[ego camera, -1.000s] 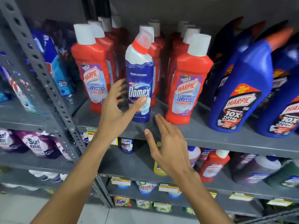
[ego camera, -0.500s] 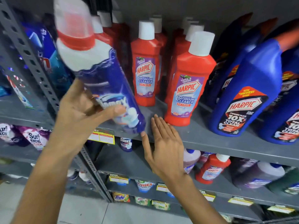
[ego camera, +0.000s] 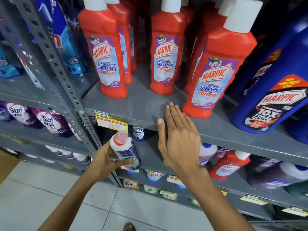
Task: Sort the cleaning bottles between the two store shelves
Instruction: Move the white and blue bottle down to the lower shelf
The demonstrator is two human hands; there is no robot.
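The Domex bottle (ego camera: pixel 124 150) sits low in the left hand (ego camera: pixel 106 160), fingers wrapped round its body, cap tilted up, before the lower shelf (ego camera: pixel 150 157). The right hand (ego camera: pixel 179 139) hovers flat, fingers pressed together, at the upper shelf's front edge (ego camera: pixel 141 119), just beside a red Harpic bottle (ego camera: pixel 215 75). Bare shelf lies open between the red bottles. Half a second ago the Domex was raised high at the left.

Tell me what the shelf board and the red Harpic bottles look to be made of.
Shelf board: likely painted metal, matte grey with scuffs, fixed to a perforated steel upright. Red Harpic bottles: probably moulded plastic, glossy with light glints, white caps, printed labels.
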